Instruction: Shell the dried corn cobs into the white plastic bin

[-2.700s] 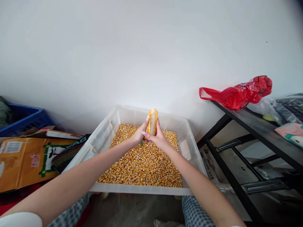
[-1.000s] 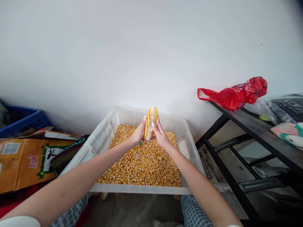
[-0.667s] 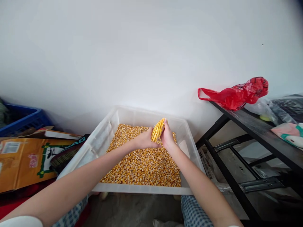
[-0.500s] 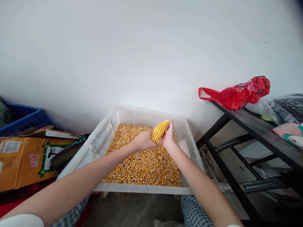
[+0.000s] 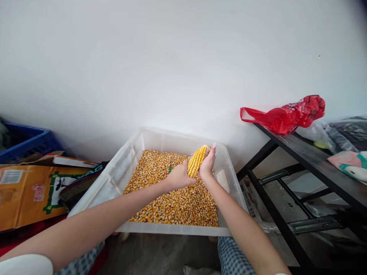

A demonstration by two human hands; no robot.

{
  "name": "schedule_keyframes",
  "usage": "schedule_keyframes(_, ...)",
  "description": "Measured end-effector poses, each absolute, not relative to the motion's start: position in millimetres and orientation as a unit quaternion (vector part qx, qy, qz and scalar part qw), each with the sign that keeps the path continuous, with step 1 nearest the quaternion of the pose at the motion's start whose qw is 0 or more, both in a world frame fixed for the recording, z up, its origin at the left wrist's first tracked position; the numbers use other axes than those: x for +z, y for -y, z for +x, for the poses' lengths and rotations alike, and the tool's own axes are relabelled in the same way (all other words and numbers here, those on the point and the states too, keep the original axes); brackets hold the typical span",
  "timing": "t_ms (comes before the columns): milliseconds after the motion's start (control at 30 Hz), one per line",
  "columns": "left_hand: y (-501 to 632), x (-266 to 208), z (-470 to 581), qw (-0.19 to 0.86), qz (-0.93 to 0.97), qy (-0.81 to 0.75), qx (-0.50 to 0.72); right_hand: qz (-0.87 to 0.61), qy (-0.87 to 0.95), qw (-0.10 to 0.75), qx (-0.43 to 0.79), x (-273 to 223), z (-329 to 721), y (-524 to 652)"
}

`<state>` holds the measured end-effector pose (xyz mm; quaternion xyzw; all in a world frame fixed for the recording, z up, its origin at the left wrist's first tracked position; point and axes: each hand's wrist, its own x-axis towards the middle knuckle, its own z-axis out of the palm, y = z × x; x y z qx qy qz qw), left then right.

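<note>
Corncob (image 5: 196, 162) — between left hand (image 5: 181, 176) and right hand (image 5: 207, 165)

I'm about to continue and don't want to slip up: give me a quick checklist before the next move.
1. Corn cob held by left hand and right hand: ok.
2. Cob over the plastic tub: ok, above the loose kernels.
3. Cob's far side stripped: cannot tell, hidden from view.
4. Kernels free of other things near the left hand: not ok, a thin green item shows there.
5. Red bag away from both hands: ok, off to the right.
</note>
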<state>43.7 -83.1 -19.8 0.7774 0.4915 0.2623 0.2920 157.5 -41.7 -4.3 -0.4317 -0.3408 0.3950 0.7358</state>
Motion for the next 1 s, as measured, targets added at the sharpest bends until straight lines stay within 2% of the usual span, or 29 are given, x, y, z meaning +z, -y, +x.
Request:
schedule_keyframes(100,78,-20,43,0.308,0.769,-0.498,0.257,-0.442,0.331,0.726,0.410,-3,168,34)
schedule_keyframes(300,73,-29,40,0.204,0.766,-0.564,0.231,-0.397,0.213,0.675,0.585,3,169,37)
schedule_keyframes(367,76,-29,42,0.195,0.770,-0.569,0.212,-0.387,0.164,0.683,0.597,3,164,40)
schedule_keyframes(433,81,-28,46,0.208,0.775,-0.557,0.215,-0.403,0.158,0.703,0.565,4,161,42)
schedule_keyframes(600,89,-22,55,0.283,0.763,-0.498,0.300,-0.435,0.279,0.738,0.434,10,164,43)
schedule_keyframes(733,83,-19,52,0.328,0.760,-0.480,0.291,-0.461,0.359,0.740,0.333,8,175,36)
schedule_keyframes(867,78,-20,46,0.262,0.769,-0.518,0.269,-0.534,0.412,0.704,0.224,3,189,28)
schedule_keyframes(933,77,-21,43,0.215,0.779,-0.531,0.256,-0.538,0.368,0.695,0.302,1,192,25)
schedule_keyframes(1000,76,-21,40,0.174,0.787,-0.544,0.232,-0.499,0.279,0.687,0.449,-1,191,24)
